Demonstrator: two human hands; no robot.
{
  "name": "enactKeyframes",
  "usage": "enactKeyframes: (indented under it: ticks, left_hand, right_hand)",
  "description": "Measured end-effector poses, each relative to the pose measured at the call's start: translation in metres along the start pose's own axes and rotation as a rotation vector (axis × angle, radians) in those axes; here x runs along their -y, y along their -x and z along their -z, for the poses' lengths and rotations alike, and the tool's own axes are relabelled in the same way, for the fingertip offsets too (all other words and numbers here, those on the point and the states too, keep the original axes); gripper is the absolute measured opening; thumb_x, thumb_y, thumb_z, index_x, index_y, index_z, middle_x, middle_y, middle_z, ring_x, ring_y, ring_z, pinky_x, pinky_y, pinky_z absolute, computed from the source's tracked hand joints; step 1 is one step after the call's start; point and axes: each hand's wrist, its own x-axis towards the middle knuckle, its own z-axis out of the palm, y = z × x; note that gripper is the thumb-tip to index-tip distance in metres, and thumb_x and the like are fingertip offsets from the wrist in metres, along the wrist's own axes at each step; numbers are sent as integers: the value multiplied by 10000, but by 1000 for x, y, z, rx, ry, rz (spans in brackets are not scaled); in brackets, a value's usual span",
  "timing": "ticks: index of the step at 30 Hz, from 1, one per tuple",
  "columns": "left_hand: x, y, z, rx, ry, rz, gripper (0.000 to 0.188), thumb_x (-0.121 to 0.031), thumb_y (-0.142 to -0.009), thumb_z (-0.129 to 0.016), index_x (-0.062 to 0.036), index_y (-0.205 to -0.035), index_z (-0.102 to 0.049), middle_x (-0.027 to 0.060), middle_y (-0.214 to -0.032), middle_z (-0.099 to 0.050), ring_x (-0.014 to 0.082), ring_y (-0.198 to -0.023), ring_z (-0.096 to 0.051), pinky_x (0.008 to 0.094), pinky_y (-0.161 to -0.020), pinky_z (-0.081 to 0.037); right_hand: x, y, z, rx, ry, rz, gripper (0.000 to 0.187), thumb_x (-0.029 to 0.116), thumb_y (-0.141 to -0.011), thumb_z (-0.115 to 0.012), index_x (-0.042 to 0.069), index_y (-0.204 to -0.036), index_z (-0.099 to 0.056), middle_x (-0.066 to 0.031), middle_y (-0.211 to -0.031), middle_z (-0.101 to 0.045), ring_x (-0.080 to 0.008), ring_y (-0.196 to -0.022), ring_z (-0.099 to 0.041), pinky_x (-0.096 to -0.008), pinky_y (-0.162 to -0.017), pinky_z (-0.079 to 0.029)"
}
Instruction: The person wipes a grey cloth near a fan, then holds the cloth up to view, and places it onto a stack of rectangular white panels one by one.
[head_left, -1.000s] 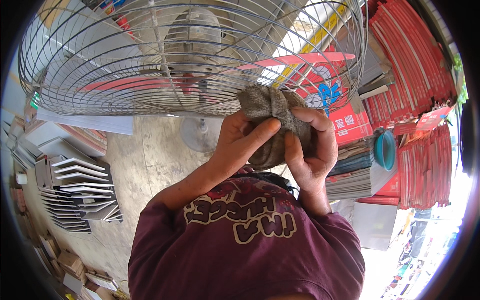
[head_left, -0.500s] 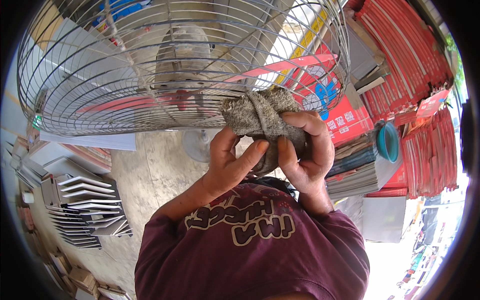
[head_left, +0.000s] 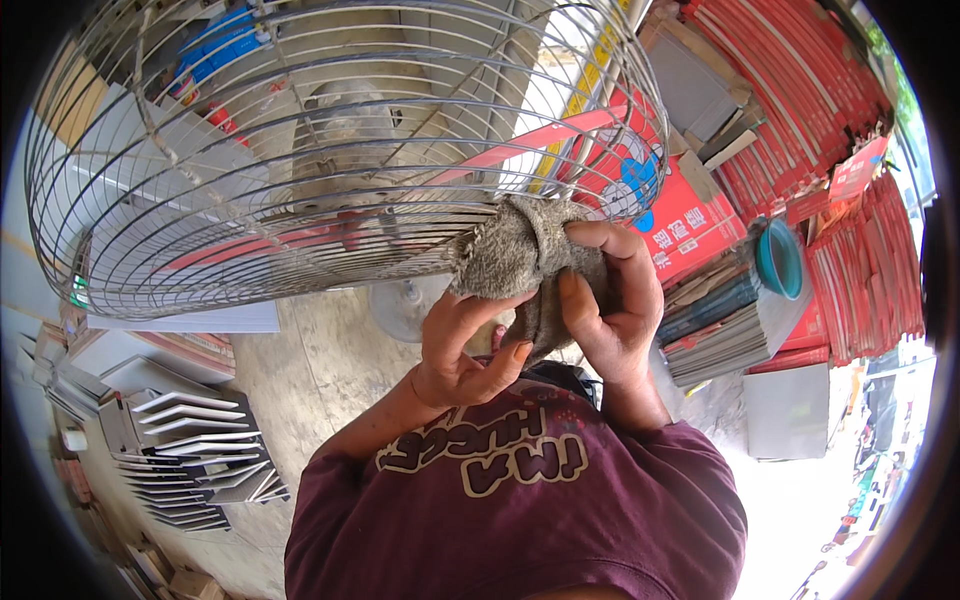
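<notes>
A grey-brown, rough-textured cloth rag (head_left: pixel 515 250), folded over with a band-like fold across it, is up in front of my chest, overlapping the lower right rim of a large fan's wire guard (head_left: pixel 330 220). My right hand (head_left: pixel 625 310) pinches the rag's right side between thumb and bent fingers. Against its lower left edge, my left hand (head_left: pixel 465 350) has its fingers under the cloth and its thumb near the hanging lower flap. Part of the left fingers is hidden by the cloth. Behind the wires show the fan's motor housing (head_left: pixel 345 130) and a red blade (head_left: pixel 520 145).
Stacks of red cartons (head_left: pixel 790 90) stand at the right, with a teal basin (head_left: pixel 780 260) beside them on a pile of flat sheets (head_left: pixel 725 335). A rack of tile-like panels (head_left: pixel 200 450) stands at the lower left. Below the guard is the fan's round base (head_left: pixel 405 305).
The rag has turned and dropped slightly, its left part now narrower. My left hand has shifted lower, its thumb further down. The whole view has tilted a little.
</notes>
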Motion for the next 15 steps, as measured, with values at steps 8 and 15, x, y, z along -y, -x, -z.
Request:
enactKeyframes:
  ticks: [8,15]
  left_hand:
    - [-1,-15,-11,125,109,53,468,-93,-768,-643,49,-1190,-502,181,-1143,-549,271,-998,-566,314,-853,-438]
    - [-12,-35,-10,194,191,37,537,-112,-760,-650,103,-1211,-455,176,-1201,-493,241,-1138,-464,336,-980,-319]
  right_hand:
    - [-1,2,17,-51,-68,-93,371,-60,-748,-546,1,-1111,-500,-71,-971,-596,-94,-835,-554,-221,-736,-434]
    - [15,-15,23,-82,-160,74,409,-84,-757,-535,-40,-1150,-429,-115,-1059,-553,-131,-974,-528,-239,-855,-403]
